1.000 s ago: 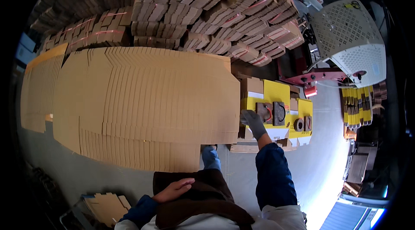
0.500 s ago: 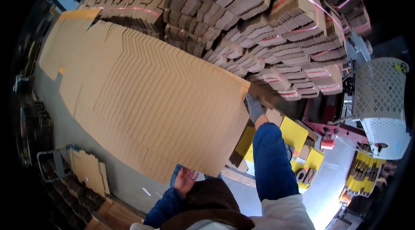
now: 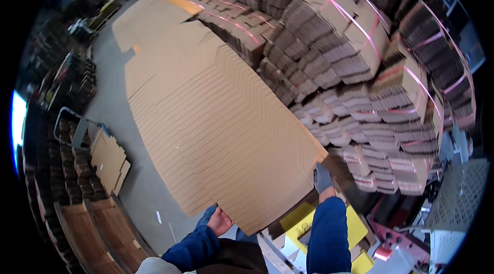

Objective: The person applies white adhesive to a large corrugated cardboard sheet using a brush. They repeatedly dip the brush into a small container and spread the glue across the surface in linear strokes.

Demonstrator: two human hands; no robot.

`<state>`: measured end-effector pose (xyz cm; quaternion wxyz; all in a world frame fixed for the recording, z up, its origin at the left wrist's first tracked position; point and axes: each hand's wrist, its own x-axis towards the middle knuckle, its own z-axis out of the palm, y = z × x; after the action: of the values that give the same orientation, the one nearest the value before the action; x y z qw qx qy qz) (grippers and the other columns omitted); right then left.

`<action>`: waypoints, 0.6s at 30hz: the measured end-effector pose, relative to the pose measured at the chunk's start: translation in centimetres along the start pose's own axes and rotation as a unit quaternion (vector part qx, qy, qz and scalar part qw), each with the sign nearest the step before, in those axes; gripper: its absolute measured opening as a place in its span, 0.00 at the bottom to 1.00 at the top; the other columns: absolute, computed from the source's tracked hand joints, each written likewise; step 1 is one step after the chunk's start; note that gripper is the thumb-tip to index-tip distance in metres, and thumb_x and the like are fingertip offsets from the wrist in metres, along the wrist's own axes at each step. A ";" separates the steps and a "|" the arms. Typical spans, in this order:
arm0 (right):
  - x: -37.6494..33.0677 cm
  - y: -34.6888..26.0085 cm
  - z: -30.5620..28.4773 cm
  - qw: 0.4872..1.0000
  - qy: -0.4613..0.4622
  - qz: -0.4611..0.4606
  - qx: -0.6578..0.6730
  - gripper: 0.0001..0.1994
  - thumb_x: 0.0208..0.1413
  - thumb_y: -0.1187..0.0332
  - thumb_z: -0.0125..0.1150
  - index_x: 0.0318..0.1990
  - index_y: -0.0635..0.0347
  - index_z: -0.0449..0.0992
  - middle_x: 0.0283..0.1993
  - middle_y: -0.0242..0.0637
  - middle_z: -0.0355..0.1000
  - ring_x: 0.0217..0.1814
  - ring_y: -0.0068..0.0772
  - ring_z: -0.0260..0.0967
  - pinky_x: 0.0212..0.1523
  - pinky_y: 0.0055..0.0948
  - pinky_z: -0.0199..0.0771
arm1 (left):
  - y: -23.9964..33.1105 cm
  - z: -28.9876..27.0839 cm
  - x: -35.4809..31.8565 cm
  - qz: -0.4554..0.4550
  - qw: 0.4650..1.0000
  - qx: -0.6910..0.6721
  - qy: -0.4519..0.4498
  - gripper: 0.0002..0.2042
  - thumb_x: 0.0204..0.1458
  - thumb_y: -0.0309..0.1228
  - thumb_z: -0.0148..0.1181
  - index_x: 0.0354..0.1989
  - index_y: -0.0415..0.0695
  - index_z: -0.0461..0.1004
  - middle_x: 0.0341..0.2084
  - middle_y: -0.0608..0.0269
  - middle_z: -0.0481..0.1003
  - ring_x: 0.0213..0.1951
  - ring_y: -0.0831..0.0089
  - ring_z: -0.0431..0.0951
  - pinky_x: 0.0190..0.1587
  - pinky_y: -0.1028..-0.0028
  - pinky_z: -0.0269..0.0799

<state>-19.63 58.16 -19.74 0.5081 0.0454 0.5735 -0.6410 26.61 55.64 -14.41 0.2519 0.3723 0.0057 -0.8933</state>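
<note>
A long fanned row of flat brown cardboard sheets stretches from close in front of me to the far left, each sheet overlapping the one behind. My left hand, part bare and part in a blue-grey covering, is closed at the near left edge of the closest sheets, its fingertips partly hidden. At the near right corner, my right hand in a grey glove holds the edge of the same sheets. Some of its fingers are out of sight beneath the cardboard.
Strapped bundles of cardboard are piled high along the right. A yellow box-like object sits below my right forearm. At lower left stand a wooden pallet and a hand cart beside leaning cardboard. A perforated machine cover is at far right.
The view has swung, so the sheets and bundles sit lower and further right. My left hand, earlier palm up with fingers apart, has closed at the sheets' edge. The right hand stays at its corner.
</note>
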 end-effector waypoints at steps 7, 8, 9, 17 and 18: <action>0.0 -1.6 -1.0 0.996 0.072 -0.008 -0.054 0.09 0.61 0.57 0.59 0.37 0.50 0.76 0.32 0.27 0.70 0.34 0.23 0.67 0.33 0.26 0.69 | -1.9 -0.2 0.7 -0.003 1.000 0.025 -0.007 0.26 0.67 0.51 0.33 0.65 0.49 0.61 0.62 0.62 0.68 0.61 0.64 0.69 0.61 0.63 0.65; -0.1 -1.3 -0.5 0.997 0.065 0.020 -0.029 0.12 0.62 0.56 0.58 0.43 0.53 0.75 0.37 0.30 0.72 0.39 0.27 0.69 0.39 0.28 0.71 | -1.9 -0.1 0.2 0.000 0.999 0.034 0.007 0.26 0.67 0.51 0.33 0.65 0.50 0.61 0.62 0.62 0.68 0.61 0.65 0.69 0.61 0.63 0.65; 0.1 -1.0 -0.4 0.998 0.058 0.020 -0.031 0.13 0.62 0.56 0.58 0.45 0.54 0.75 0.39 0.31 0.73 0.41 0.29 0.70 0.41 0.28 0.72 | -1.8 -0.1 0.0 -0.001 1.000 0.030 0.011 0.25 0.67 0.51 0.33 0.65 0.50 0.62 0.61 0.63 0.69 0.60 0.65 0.69 0.61 0.63 0.65; 0.6 -1.6 -6.3 0.994 0.065 0.016 -0.091 0.18 0.63 0.56 0.56 0.52 0.59 0.73 0.47 0.34 0.73 0.48 0.31 0.71 0.50 0.30 0.73 | -4.4 2.1 0.4 -0.025 0.999 0.019 0.029 0.24 0.67 0.50 0.35 0.63 0.49 0.63 0.59 0.62 0.71 0.59 0.65 0.71 0.59 0.63 0.67; -0.3 -1.6 -5.6 0.993 0.061 0.029 -0.093 0.17 0.63 0.56 0.56 0.51 0.59 0.74 0.46 0.34 0.74 0.48 0.31 0.71 0.49 0.29 0.73 | -4.6 1.7 -0.2 -0.027 0.999 0.013 0.028 0.24 0.67 0.50 0.35 0.63 0.49 0.64 0.59 0.62 0.71 0.59 0.65 0.71 0.59 0.63 0.67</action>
<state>-23.48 62.44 -20.33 0.4924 0.0537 0.6589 -0.5661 23.57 59.42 -13.88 0.2229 0.4002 0.0108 -0.8889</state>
